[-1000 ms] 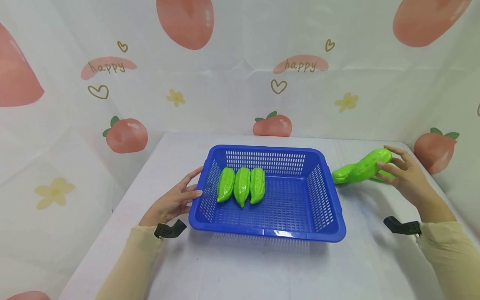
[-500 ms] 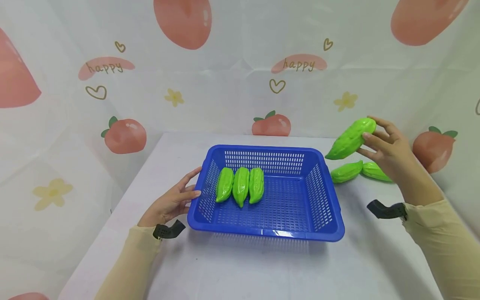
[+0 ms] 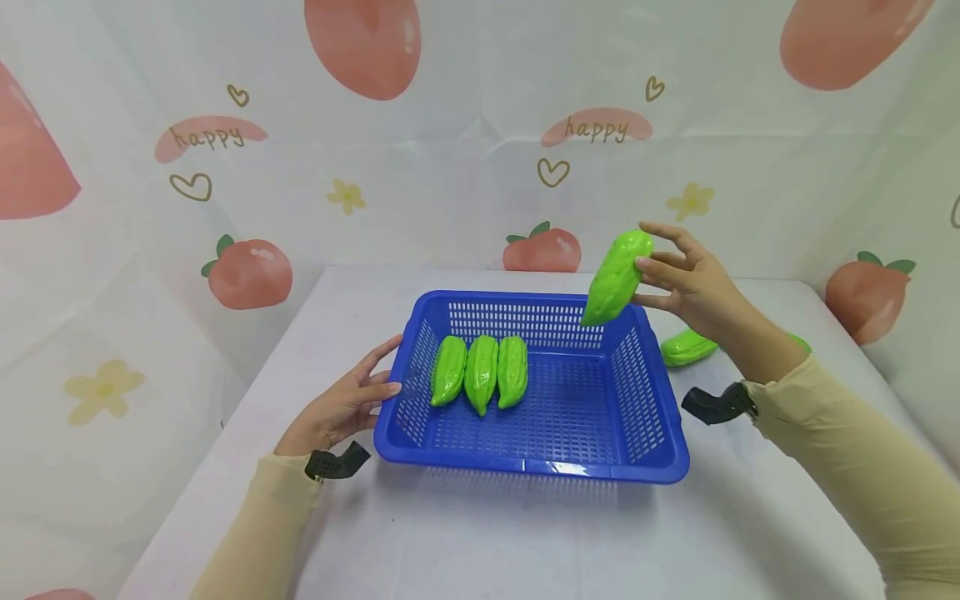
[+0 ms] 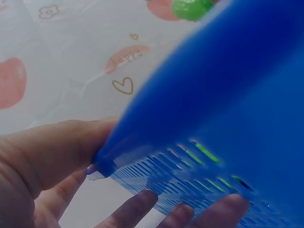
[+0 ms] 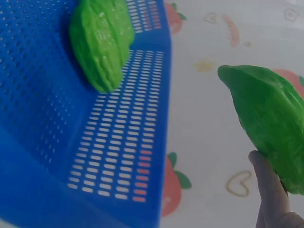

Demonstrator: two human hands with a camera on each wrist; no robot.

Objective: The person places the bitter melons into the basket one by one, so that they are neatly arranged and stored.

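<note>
My left hand (image 3: 347,406) rests against the outside of the blue plastic basket's left end, its fingers touching the rim and wall. Inside the basket (image 3: 531,468), three bright green bitter melons (image 3: 482,375) lie side by side on the left. My right hand (image 3: 693,279) holds another bitter melon (image 3: 617,279) by its upper end, between thumb and fingers. It hangs tilted above the basket's back right corner, pointed end down. In the right wrist view this held bitter melon (image 5: 270,116) is close up, with a finger under it.
On the white table (image 3: 480,542), right of the basket, lies a bitter melon (image 3: 688,348). Another bitter melon (image 3: 801,342) shows only in part behind the right forearm. A white cloth printed with fruit (image 3: 480,167) hangs behind the table.
My right hand has lifted a bitter melon off the table at right and carried it leftward over the basket's back right corner. The left hand and basket have stayed in place.
</note>
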